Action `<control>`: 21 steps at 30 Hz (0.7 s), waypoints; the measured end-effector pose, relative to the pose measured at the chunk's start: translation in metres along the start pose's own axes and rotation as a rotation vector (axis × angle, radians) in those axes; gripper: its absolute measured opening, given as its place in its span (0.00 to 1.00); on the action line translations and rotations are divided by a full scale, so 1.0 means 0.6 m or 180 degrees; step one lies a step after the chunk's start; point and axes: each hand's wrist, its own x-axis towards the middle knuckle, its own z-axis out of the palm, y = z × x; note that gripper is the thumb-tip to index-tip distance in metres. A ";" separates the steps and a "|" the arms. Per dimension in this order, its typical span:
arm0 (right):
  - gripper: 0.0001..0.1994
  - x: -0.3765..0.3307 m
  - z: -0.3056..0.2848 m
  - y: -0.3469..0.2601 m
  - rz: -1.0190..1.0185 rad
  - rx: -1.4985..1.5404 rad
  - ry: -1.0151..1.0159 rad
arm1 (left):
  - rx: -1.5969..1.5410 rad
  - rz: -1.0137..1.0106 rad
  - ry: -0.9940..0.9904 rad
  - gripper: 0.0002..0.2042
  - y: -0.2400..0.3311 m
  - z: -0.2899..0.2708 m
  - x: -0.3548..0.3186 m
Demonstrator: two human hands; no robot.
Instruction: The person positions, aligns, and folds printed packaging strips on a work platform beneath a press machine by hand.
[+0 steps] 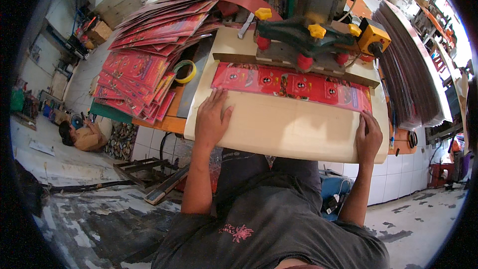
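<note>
A long red printed sheet [298,85] lies across a cream-coloured board [284,129], its far edge against the bar of a green press [308,40]. My left hand [213,119] rests flat on the board, fingers stretched out and their tips at the sheet's near left corner. At the near right corner, my right hand [369,137] touches the sheet's edge with its fingertips, fingers slightly bent. Neither hand is wrapped round anything. Yellow knobs [316,31] and red round parts [304,62] sit on the press above the sheet.
Piles of red printed sheets [134,77] stand at the left beside a yellow tape roll [185,71]. A tall stack of flat sheets [411,65] is at the right, near a yellow control box [373,38] and black-handled scissors [412,139]. Another person [87,134] sits at far left.
</note>
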 end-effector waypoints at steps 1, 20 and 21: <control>0.10 0.000 0.000 0.000 -0.0007 0.0003 0.0007 | -0.0027 -0.0019 -0.0015 0.27 -0.001 0.001 0.000; 0.10 -0.004 -0.003 -0.002 -0.0007 0.0041 -0.0028 | -0.0035 0.0092 0.0157 0.25 0.000 -0.001 -0.003; 0.11 -0.005 -0.001 0.000 -0.0020 0.0037 -0.0045 | -0.0021 0.0072 0.0166 0.25 -0.002 -0.001 -0.002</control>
